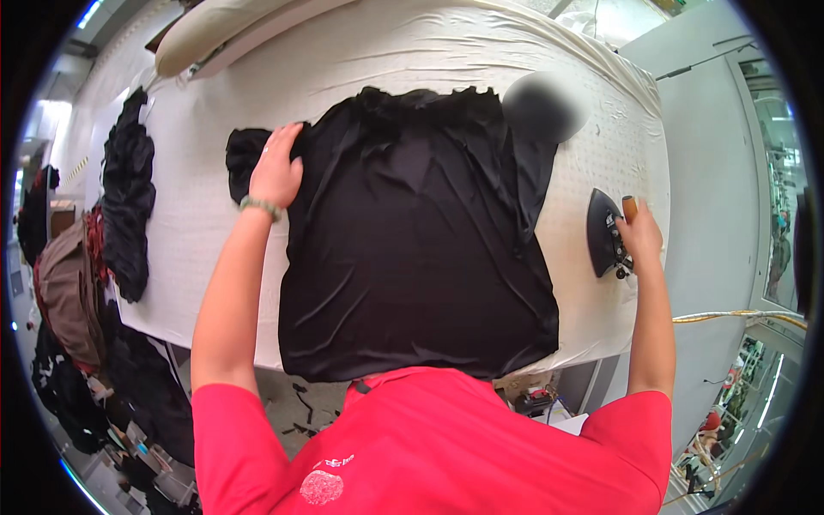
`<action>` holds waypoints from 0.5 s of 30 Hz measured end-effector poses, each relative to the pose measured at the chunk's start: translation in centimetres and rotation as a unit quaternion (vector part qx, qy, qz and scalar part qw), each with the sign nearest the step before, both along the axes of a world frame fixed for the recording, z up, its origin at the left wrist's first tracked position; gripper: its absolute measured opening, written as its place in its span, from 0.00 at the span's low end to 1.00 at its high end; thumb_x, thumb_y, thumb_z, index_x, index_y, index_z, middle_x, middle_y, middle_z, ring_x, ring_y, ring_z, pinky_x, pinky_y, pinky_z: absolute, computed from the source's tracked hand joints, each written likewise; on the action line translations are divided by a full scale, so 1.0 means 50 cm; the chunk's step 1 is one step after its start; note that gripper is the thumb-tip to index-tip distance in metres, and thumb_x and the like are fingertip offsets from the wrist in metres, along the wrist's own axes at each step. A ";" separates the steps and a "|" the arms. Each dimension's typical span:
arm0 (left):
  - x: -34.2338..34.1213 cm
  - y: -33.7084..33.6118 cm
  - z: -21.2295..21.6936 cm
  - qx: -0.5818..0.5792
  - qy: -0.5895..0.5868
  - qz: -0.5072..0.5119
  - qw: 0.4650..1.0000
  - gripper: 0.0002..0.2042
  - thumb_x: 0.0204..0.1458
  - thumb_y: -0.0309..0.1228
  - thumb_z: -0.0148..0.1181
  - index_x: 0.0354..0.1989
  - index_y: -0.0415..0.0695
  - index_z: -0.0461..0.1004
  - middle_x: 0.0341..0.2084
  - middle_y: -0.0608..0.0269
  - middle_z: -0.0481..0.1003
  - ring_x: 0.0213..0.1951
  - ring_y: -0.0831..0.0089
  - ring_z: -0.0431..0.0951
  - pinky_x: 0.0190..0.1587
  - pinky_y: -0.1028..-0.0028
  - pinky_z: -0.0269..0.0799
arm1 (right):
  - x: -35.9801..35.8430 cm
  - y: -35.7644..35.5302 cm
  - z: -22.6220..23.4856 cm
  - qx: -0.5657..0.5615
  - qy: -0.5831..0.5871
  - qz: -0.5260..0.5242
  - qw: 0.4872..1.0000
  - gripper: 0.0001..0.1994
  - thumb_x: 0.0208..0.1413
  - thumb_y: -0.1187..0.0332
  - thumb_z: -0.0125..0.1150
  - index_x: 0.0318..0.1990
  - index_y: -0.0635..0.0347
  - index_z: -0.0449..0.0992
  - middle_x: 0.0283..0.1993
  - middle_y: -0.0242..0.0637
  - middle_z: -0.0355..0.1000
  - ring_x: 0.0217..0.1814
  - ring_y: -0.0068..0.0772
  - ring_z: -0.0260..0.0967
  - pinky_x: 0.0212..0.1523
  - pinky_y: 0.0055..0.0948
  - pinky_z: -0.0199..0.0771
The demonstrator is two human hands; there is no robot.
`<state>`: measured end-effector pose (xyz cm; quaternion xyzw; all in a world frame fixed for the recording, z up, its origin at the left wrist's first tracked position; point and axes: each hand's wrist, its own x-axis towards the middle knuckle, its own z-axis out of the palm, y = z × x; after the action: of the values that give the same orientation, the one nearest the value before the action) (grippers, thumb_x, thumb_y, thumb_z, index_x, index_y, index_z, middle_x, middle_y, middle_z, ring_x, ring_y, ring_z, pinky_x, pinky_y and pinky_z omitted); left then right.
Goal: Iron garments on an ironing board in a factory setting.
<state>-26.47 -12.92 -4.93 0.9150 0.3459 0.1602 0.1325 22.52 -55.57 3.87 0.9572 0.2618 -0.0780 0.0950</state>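
A black satin-like garment (pixel 412 249) lies spread out on the white-covered table (pixel 199 189), with its gathered, ruffled edge at the far side and creases across the cloth. My left hand (pixel 276 167) rests flat at its upper left, fingers stretched out over the sleeve (pixel 245 153). Off to the garment's right, my right hand (pixel 644 233) is wrapped round the handle of an iron (pixel 602 230). The iron's dark plate faces left, apart from the garment. A dark, blurred patch hides the garment's upper right corner.
A padded, beige pressing board (pixel 202 39) sits at the table's far left. Another black garment (pixel 129 202) hangs over the left edge, near a brown cloth (pixel 73 275). A yellowish cable (pixel 730 316) runs at the right, beside a grey panel (pixel 708 172).
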 end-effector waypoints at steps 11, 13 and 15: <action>0.060 0.040 0.118 -0.117 0.216 0.090 0.965 0.12 0.56 0.37 0.64 0.41 0.41 0.80 0.32 0.43 0.78 0.38 0.44 0.79 0.43 0.58 0.73 | -0.051 0.446 -0.172 0.241 0.176 0.319 0.899 0.40 0.47 0.68 0.70 0.70 0.48 0.61 0.61 0.42 0.70 0.51 0.50 0.76 0.55 0.43 0.75; 0.001 0.023 0.182 -0.108 0.093 0.104 0.984 0.10 0.57 0.35 0.60 0.40 0.45 0.80 0.33 0.45 0.79 0.38 0.44 0.79 0.41 0.55 0.73 | -0.030 0.400 -0.172 0.195 0.192 0.343 0.899 0.33 0.50 0.66 0.67 0.67 0.48 0.66 0.58 0.46 0.72 0.51 0.52 0.76 0.53 0.45 0.76; -0.081 -0.015 0.264 -0.046 0.074 0.118 0.989 0.08 0.54 0.31 0.58 0.38 0.44 0.80 0.31 0.44 0.78 0.37 0.44 0.79 0.39 0.58 0.74 | -0.047 0.371 -0.148 0.129 0.242 0.353 0.895 0.25 0.50 0.65 0.65 0.58 0.50 0.72 0.51 0.48 0.75 0.49 0.54 0.76 0.50 0.47 0.76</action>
<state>-30.54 -13.69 8.24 0.8701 0.4670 0.0901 0.1290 20.16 -37.04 -3.51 0.7574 0.6048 -0.2345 -0.0743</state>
